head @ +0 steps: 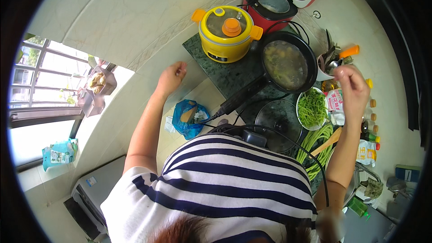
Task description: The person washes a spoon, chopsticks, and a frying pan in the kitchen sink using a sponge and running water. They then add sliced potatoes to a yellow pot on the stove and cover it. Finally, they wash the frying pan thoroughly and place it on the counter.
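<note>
My left hand [171, 78] is in the air left of the dark green stone counter [219, 77], fingers curled in, nothing visible in it. My right hand [355, 84] is raised at the right, beside a white utensil holder [323, 74]. Its fingertips are bent together near a shiny metal spoon [333, 66]; whether they touch it is unclear. Between the hands is a black electric frying pan [314, 67], its handle pointing towards me. Cloudy broth [285, 64] with pale and green pieces fills it. A white bowl of cut greens [312, 109] stands near the pan.
Behind the pan are a yellow electric pot [224, 49] and an opened red rice cooker [273, 23]. A glass lid [278, 125], long green beans [312, 148] and a wooden spatula [327, 141] lie nearer me. Bottles and a seasoning packet [334, 101] line the right. Below left sits a blue-bagged bin [179, 130].
</note>
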Motion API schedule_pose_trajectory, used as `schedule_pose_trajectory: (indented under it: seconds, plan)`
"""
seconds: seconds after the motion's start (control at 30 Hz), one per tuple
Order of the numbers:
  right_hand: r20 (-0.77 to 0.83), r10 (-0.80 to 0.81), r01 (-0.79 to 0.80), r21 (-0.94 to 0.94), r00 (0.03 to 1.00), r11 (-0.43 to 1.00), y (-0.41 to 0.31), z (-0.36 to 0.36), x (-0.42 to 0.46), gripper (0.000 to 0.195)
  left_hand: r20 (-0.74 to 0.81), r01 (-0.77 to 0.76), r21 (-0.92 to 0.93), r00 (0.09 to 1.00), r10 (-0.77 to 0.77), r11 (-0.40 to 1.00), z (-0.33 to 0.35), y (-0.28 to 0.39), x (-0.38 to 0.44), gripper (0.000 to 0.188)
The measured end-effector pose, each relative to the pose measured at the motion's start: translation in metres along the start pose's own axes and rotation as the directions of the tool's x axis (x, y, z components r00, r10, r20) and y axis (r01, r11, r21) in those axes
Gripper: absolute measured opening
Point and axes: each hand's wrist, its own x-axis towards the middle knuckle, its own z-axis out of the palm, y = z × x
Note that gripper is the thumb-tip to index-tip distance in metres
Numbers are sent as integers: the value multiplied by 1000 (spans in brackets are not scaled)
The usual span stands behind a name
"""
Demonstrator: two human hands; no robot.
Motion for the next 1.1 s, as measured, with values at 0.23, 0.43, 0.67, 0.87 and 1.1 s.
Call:
schedule_pose_trajectory:
  seconds: [0.23, 0.43, 0.67, 0.87, 1.1]
  plan:
    - [381, 333, -323, -92, 862, 942, -11, 52, -30, 8, -126, -133, -126, 985, 117, 983, -19, 3, 106, 24]
    - [-194, 489, -523, -210, 851, 826, 72, -32, -106, 12, -4, 48, -323, 999, -52, 945, -38, 1, 146, 38]
    - [-531, 591, -789, -313, 607, 529, 113, -113, -248, 15, 74, 75, -428, 996, -48, 901, -27, 33, 160, 40]
    - [-549, 719, -905, -234, 425, 356, 117, -107, -312, 15, 114, 111, -472, 991, -64, 875, -21, 22, 172, 41]
    - [-462, 798, -922, -219, 387, 320, 125, -107, -342, 14, -3, 107, -534, 992, -129, 839, -15, 30, 128, 49]
